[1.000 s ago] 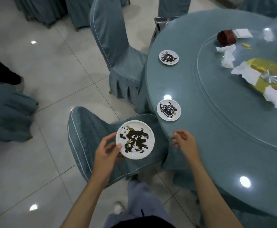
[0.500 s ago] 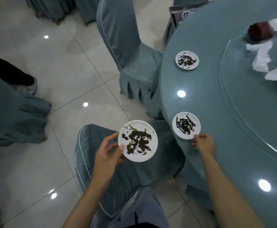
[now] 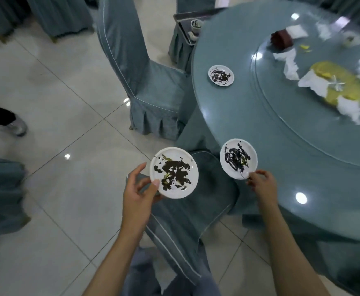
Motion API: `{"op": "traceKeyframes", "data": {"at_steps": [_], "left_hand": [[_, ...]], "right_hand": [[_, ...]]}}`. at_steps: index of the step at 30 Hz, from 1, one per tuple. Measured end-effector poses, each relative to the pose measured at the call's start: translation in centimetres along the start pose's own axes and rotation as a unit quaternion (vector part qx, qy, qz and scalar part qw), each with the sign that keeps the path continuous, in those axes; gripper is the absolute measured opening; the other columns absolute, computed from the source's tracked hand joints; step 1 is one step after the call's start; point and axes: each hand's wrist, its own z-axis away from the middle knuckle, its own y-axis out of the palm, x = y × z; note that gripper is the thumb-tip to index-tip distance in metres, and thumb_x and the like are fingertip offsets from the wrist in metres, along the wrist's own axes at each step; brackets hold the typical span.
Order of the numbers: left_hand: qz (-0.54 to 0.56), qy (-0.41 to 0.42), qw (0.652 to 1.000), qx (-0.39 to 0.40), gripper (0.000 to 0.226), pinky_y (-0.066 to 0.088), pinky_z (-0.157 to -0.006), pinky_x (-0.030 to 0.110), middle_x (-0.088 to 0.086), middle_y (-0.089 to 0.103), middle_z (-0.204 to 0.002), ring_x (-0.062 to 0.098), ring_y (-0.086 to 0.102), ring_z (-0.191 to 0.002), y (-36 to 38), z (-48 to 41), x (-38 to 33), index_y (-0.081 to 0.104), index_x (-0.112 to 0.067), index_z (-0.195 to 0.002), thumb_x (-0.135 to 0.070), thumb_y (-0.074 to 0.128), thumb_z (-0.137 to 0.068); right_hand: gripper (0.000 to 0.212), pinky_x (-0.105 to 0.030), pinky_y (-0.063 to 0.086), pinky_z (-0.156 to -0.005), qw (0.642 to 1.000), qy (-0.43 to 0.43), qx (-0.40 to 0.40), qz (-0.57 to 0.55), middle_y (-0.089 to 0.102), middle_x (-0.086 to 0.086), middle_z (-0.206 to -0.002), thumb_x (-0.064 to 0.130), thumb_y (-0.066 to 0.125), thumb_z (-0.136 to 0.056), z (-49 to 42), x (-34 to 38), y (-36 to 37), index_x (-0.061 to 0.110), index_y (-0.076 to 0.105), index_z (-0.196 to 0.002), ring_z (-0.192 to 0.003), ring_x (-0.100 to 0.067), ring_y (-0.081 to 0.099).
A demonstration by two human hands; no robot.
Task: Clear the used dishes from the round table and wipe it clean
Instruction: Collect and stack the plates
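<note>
Head view: keeping a first plate (image 3: 174,173) off the round table (image 3: 238,116), over the near chair (image 3: 185,221), probably for stacking the next onto it. Gripping it with the left hand (image 3: 140,189), thumb on the rim, other fingers loosely curled at its underside. Pinching the near rim of a second plate (image 3: 238,158), at the table's near-left edge, with the right hand (image 3: 261,183), fingertips curled. Leaving a third plate (image 3: 221,75) waiting farther along.

A restaurant banquet room: beyond the right hand (image 3: 262,184) stands a large round table draped in blue-grey cloth (image 3: 234,112), bearing a glass turntable (image 3: 303,137) and a sauce-smeared white plate (image 3: 221,75); chairs in matching blue-grey covers (image 3: 153,88) stand beyond the left hand (image 3: 138,191) on glossy pale floor tiles (image 3: 57,82).
</note>
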Motion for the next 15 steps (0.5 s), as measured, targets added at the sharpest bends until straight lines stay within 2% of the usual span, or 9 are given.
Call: {"op": "traceKeyframes", "data": {"at_steps": [3,6,8,11,15], "left_hand": [[0.006,0.0,1.0,0.02,0.05,0.065,-0.079,0.04,0.001,0.07,-0.125,0.023,0.07,-0.113,-3.2,-0.3,-1.0,0.055,-0.041,-0.136,-0.017,0.073,-0.094],[0.002,0.013,1.0,0.024,0.047,0.065,-0.075,0.035,0.001,0.072,-0.122,0.021,0.073,-0.106,-6.3,-0.3,-2.1,0.058,-0.041,-0.134,-0.017,0.071,-0.095],[0.003,0.022,0.999,0.024,0.048,0.064,-0.073,0.032,0.0,0.072,-0.119,0.018,0.074,-0.102,-8.1,-0.6,-2.8,0.059,-0.042,-0.134,-0.016,0.071,-0.095],[0.002,0.023,1.0,0.021,0.049,0.065,-0.077,0.037,0.001,0.073,-0.118,0.017,0.075,-0.101,-10.6,-1.1,-3.6,0.059,-0.041,-0.135,-0.016,0.072,-0.095],[0.016,0.032,0.999,0.019,0.048,0.065,-0.08,0.042,0.003,0.074,-0.117,0.02,0.075,-0.102,-13.5,-2.1,-5.1,0.06,-0.037,-0.137,-0.015,0.072,-0.095]], "right_hand": [[0.008,-0.023,0.048,-0.053,0.999,-0.028,0.022,-0.031,0.072,-0.012,-0.083,0.013,0.066,-0.096,4.9,3.1,2.5,0.014,0.062,-0.103,-0.06,-0.014,0.065],[0.01,-0.028,0.049,-0.057,0.995,-0.062,0.066,-0.038,0.072,-0.005,-0.074,0.009,0.068,-0.095,8.8,5.9,5.7,0.018,0.063,-0.095,-0.054,-0.01,0.065],[0.01,-0.027,0.05,-0.056,0.989,-0.101,0.101,-0.024,0.074,-0.001,-0.071,0.01,0.069,-0.095,11.2,7.5,8.0,0.019,0.066,-0.096,-0.059,-0.012,0.066],[0.007,-0.023,0.05,-0.054,0.98,-0.142,0.141,-0.018,0.075,-0.003,-0.074,0.009,0.068,-0.096,14.7,9.4,11.1,0.014,0.067,-0.099,-0.061,-0.012,0.066],[0.005,-0.025,0.049,-0.053,0.963,-0.183,0.196,0.007,0.073,-0.005,-0.071,0.007,0.067,-0.097,17.8,11.0,15.4,0.007,0.066,-0.102,-0.06,-0.013,0.066]]}}
